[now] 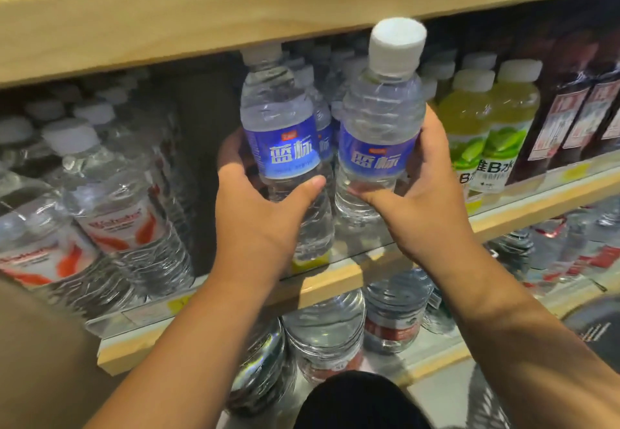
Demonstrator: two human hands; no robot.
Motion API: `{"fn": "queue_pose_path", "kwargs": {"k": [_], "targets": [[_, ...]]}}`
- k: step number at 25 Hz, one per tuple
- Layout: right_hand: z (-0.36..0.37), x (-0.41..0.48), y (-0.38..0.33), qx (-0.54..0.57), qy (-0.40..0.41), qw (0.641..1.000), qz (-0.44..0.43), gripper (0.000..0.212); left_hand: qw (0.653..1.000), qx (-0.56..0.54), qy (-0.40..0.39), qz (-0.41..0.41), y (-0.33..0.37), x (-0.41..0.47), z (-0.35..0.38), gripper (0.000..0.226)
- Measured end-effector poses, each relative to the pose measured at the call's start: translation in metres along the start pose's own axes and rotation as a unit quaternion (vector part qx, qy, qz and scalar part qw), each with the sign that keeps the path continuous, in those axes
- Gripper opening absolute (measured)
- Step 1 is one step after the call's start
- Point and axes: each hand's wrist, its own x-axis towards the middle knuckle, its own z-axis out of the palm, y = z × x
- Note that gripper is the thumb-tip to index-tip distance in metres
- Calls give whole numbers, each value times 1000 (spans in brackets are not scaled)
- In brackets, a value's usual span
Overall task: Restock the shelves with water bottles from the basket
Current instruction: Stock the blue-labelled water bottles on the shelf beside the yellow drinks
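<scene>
Fingers (229, 147) of the left hand (258, 214): curled round the far side of the left blue-label water bottle (281, 147), thumb laid across its front just under the label. Fingers (432, 133) of the right hand (422, 200): clamped likewise on the right blue-label water bottle (379, 133), thumb on the clear body below the label.

Edges and room. Upper shelf board (201, 16), pale wood, runs from 9 to 2 o'clock. The left bottle's cap is tucked just beneath its front edge. The right bottle's white cap overlaps that edge from the front, and the bottle leans slightly toward 1 o'clock. Middle shelf (335, 281), wood lip with a clear price strip, crosses from 7 to 3 o'clock. The left bottle's base sits low at this lip and the right bottle's base is higher; contact with the shelf cannot be told. Dark gap (204, 147) at 9 o'clock of the left bottle, between it and the red-label row.

Contents. Middle shelf, behind the two held bottles: more blue-label bottles (323, 126), white-capped, in rows. At 9 o'clock: red-label water bottles (117, 214), larger, packed close. At 3 o'clock: green-label drinks (486, 133), then dark red drinks (570, 110). Lower shelf, 6 o'clock: large clear water bottles (325, 328).
</scene>
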Motion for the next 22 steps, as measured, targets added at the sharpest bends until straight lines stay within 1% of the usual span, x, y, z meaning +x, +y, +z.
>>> {"fn": "queue_pose_path", "kwargs": {"k": [3,6,8,10,12,14,17,22], "targets": [[2,1,13,-2,5,1000,-1,91,1000,6,-2,7,-4,3,1,77],[7,0,29,-18,-5,1000,24,86,1000,8,1,17,-6,4,1,78],[13,-3,36,-47,-14,998,33,70,1000,9,-3,18,-9,4,1,80],[18,-4,38,-75,-5,996,47,53,1000,10,-4,14,-12,5,0,83],[19,-2,38,-105,26,992,65,47,1000,14,-6,8,-15,7,-1,86],[19,0,35,-150,51,984,82,45,1000,23,-6,1,-18,9,-2,90],[19,2,32,-216,68,970,85,44,999,34,-4,-9,-22,10,-3,96],[22,2,30,-240,61,966,67,44,999,38,-6,-6,-28,7,-4,94]]}}
